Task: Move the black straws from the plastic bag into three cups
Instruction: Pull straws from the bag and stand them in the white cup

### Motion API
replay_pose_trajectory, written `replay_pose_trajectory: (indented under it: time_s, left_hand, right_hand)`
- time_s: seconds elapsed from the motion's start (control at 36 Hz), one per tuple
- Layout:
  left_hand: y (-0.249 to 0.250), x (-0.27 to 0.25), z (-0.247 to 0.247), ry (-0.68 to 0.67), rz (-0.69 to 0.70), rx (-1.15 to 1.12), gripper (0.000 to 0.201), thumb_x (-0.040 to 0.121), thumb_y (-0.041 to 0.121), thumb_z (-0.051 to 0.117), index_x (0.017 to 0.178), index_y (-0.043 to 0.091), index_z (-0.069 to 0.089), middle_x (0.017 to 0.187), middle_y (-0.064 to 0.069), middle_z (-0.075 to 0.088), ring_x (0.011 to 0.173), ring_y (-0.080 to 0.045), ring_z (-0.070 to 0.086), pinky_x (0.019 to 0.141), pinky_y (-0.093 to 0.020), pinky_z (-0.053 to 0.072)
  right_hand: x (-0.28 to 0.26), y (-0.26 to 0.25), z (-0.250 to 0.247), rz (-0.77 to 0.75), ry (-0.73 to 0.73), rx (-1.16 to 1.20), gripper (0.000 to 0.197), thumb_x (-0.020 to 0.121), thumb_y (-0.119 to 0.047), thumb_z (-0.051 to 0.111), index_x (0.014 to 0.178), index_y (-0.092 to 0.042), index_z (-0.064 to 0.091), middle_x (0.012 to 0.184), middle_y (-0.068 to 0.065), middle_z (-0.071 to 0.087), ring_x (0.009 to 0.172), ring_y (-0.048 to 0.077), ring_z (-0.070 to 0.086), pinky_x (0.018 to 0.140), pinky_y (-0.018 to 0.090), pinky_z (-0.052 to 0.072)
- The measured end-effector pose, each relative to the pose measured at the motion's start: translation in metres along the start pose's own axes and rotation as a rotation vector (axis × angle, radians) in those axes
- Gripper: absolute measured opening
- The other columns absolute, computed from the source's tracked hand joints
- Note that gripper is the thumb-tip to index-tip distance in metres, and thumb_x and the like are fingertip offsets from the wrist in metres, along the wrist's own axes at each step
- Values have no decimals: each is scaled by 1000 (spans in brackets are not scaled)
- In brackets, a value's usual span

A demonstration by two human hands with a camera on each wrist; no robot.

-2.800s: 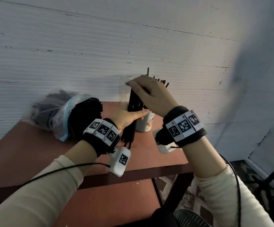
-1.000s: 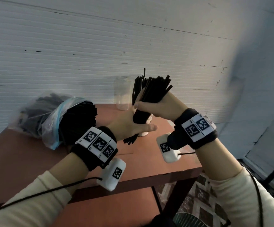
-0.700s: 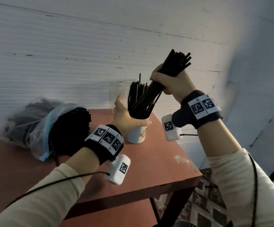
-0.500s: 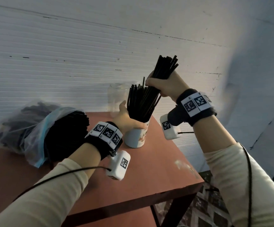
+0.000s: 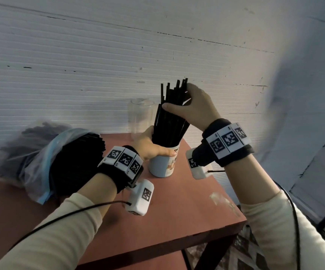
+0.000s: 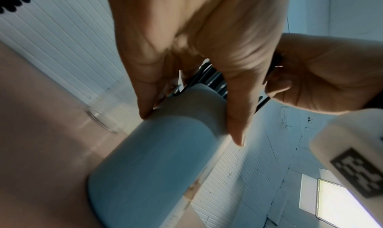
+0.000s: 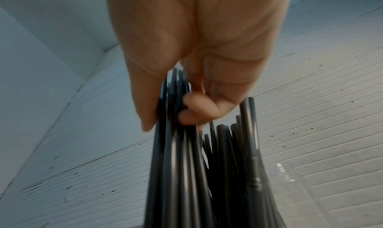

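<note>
- On the far left of the brown table lies a see-through plastic bag on its side, with its open mouth facing right
- It is stuffed with black straws in the bag, and their round ends stick out of the mouth, near the left wrist band
- Next comes the left hand, which wraps around the top of a pale blue cup with its thumb toward the front
- From the left wrist view, the fingers of that hand curl down over the rim of the same cup, one on each side, so the hand is holding the cup
- The cup stands upright near the back of the table, and it has a small picture and some print on its right side
- Behind the cup, close to the white wall, stands a clear cup, upright; I cannot tell if anything is in it
- A thick bunch of black straws stands in the blue cup and fans out a little at the top
- Over to the right, the right hand is closed around the upper part of that bunch, with the thumb in front
- From the right wrist view, the fingers of that hand pinch some of the straws tight, while other straws stand loose just beside them
</note>
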State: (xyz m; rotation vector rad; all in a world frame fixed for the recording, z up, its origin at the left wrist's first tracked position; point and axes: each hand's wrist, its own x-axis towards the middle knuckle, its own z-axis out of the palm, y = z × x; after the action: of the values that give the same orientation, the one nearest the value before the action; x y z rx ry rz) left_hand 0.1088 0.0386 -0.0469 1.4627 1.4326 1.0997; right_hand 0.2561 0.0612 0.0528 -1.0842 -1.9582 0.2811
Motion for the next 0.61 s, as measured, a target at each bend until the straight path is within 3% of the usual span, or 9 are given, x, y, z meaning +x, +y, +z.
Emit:
replay_pose_trajectory:
  time_s: [0.08, 0.17, 0.22, 0.33, 0.39, 0.47, 0.56, 0.61]
  left_hand:
    - [1, -1, 1, -9, 13, -12, 86, 62, 12, 90, 134, 23, 45, 116, 9, 58, 115, -16, 55, 94, -30, 45]
    - [1, 1, 0, -20, 25, 4, 92, 60, 16, 91, 138, 22, 42, 123, 4, 58, 117, -18, 55, 99, -34, 46]
    - [1, 1, -1, -35, 26, 22, 97, 59, 22, 92, 140, 22, 40, 126, 2, 58, 118, -19, 55, 102, -39, 46]
    - [0, 1, -2, -32, 25, 21, 99, 57, 24, 93, 139, 21, 38, 126, 2, 57, 118, -18, 55, 103, -41, 46]
    - [-2, 2, -2, -28, 25, 23, 98, 57, 24, 93, 139, 21, 38, 125, 4, 57, 117, -16, 54, 103, -39, 46]
    - [-3, 1, -2, -12, 20, 15, 93, 61, 22, 92, 137, 23, 39, 120, 8, 56, 112, -13, 54, 92, -27, 45]
    - [-3, 0, -1, 2, 22, 18, 89, 62, 22, 91, 135, 23, 40, 119, 9, 54, 112, -12, 52, 90, -25, 41]
    - [-3, 1, -1, 3, 18, 24, 91, 61, 23, 91, 135, 24, 40, 120, 8, 53, 114, -13, 52, 92, -27, 42]
  right_hand:
    - [-3, 3, 7, -137, 159, -20, 57, 76, -36, 77, 120, -14, 49, 117, 0, 55, 107, 17, 52, 92, 30, 46]
    - [-2, 7, 14, -293, 189, 6, 78, 78, -23, 75, 142, -7, 32, 140, 10, 38, 128, 24, 42, 107, 34, 38]
    - [0, 10, 17, -354, 139, -40, 75, 84, -19, 69, 146, -4, 30, 145, 11, 35, 131, 24, 42, 109, 29, 36]
    - [-2, 17, 20, -357, -11, -188, 38, 95, -26, 56, 129, -10, 56, 129, 4, 55, 116, 20, 54, 101, 31, 43]
    - [-4, 20, 20, -364, -29, -186, 32, 95, -28, 55, 120, -11, 63, 122, 4, 59, 113, 21, 56, 99, 33, 44]
    - [-4, 20, 16, -379, 39, -168, 40, 91, -35, 58, 125, -14, 61, 129, 5, 53, 121, 23, 50, 104, 40, 42]
    - [-3, 17, 11, -358, 90, -201, 57, 91, -38, 60, 141, -15, 45, 151, 6, 33, 140, 25, 32, 111, 34, 28]
    - [0, 16, 10, -305, 13, -245, 60, 94, -41, 55, 145, -14, 40, 155, 4, 29, 143, 22, 27, 112, 31, 25]
